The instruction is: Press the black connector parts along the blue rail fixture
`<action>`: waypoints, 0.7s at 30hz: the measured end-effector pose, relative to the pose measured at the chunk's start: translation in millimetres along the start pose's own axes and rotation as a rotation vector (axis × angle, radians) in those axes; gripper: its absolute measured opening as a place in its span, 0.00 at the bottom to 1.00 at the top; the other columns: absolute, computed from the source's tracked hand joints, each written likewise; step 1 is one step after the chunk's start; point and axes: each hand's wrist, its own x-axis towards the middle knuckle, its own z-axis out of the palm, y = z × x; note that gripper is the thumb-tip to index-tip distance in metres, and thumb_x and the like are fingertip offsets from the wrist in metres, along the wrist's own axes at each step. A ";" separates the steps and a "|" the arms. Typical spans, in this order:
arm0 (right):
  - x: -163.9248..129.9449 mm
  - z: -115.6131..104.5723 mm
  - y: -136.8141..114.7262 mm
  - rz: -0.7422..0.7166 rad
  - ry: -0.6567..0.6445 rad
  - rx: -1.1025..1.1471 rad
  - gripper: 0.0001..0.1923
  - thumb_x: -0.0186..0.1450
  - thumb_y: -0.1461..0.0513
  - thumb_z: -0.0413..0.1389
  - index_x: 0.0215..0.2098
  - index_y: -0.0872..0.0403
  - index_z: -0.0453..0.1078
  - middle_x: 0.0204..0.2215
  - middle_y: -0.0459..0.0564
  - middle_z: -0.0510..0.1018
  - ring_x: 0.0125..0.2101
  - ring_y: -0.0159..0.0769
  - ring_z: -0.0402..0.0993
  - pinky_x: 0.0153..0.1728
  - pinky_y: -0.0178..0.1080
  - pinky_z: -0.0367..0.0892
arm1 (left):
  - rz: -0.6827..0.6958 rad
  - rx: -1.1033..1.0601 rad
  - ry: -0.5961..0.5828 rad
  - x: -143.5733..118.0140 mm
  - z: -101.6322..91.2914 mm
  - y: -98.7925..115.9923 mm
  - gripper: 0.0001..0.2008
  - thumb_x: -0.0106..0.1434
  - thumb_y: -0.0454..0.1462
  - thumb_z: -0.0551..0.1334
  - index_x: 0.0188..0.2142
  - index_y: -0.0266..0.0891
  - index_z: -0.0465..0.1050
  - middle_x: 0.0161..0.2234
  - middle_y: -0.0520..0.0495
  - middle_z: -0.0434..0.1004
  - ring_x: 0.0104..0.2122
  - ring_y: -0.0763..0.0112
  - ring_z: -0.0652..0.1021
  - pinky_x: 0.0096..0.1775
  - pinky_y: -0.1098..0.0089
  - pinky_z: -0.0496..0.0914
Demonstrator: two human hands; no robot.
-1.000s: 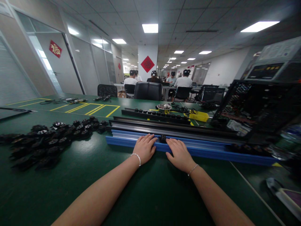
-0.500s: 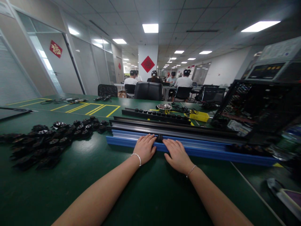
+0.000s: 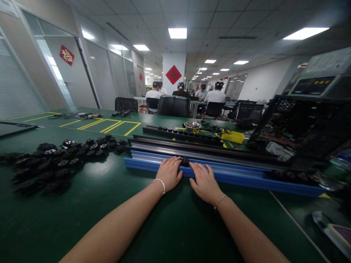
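While flat, unclenched left hand [image 3: 169, 173] and right hand [image 3: 204, 182] press the blue rail [image 3: 241, 177], a black clip [image 3: 185, 161] sits between.

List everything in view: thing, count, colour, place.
blue rail: 1, blue, across bench under both hands
small black part: 1, black, on rail between the hands
black parts: many, black, heaped at left
dark rails: several, black and grey, behind blue rail
metal bowl: 1, silver, far bench
yellow tray: 1, yellow, right of bowl
open case: 1, black, right
left hand: flat on rail
right hand: flat on rail
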 end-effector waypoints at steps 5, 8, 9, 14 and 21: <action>0.5 -2.0 0.0 0.001 -0.021 0.009 0.29 0.62 0.61 0.44 0.61 0.55 0.55 0.58 0.55 0.65 0.60 0.41 0.53 0.60 0.53 0.38 | -0.010 -0.001 0.011 0.1 -0.4 0.7 0.18 0.63 0.40 0.56 0.51 0.39 0.66 0.55 0.43 0.69 0.57 0.62 0.66 0.58 0.58 0.57; 0.7 -3.0 -0.8 0.000 -0.026 0.009 0.28 0.61 0.61 0.44 0.61 0.56 0.55 0.58 0.55 0.65 0.60 0.41 0.53 0.61 0.53 0.38 | -0.016 0.003 0.014 0.4 -0.2 0.9 0.17 0.63 0.40 0.55 0.51 0.39 0.66 0.55 0.43 0.69 0.56 0.62 0.67 0.57 0.57 0.57; 0.8 -3.0 -1.1 0.000 -0.025 0.009 0.28 0.61 0.61 0.44 0.61 0.56 0.55 0.58 0.54 0.65 0.60 0.41 0.53 0.61 0.53 0.38 | -0.019 0.005 0.014 0.5 -0.2 1.2 0.17 0.63 0.40 0.55 0.50 0.39 0.66 0.55 0.43 0.69 0.56 0.62 0.67 0.57 0.57 0.57; 1.1 -1.8 -1.9 -0.005 -0.005 0.018 0.28 0.61 0.62 0.45 0.60 0.56 0.56 0.58 0.54 0.65 0.59 0.41 0.54 0.61 0.51 0.39 | -0.034 0.014 0.016 1.0 -0.2 3.1 0.16 0.64 0.40 0.54 0.49 0.38 0.67 0.55 0.42 0.70 0.56 0.61 0.67 0.57 0.56 0.58; 1.1 -0.5 -2.2 -0.014 0.006 0.014 0.27 0.61 0.63 0.45 0.59 0.53 0.58 0.58 0.51 0.65 0.59 0.40 0.54 0.60 0.51 0.39 | -0.045 0.022 0.028 1.4 0.5 4.1 0.15 0.63 0.40 0.54 0.48 0.38 0.67 0.54 0.42 0.70 0.55 0.60 0.68 0.56 0.56 0.58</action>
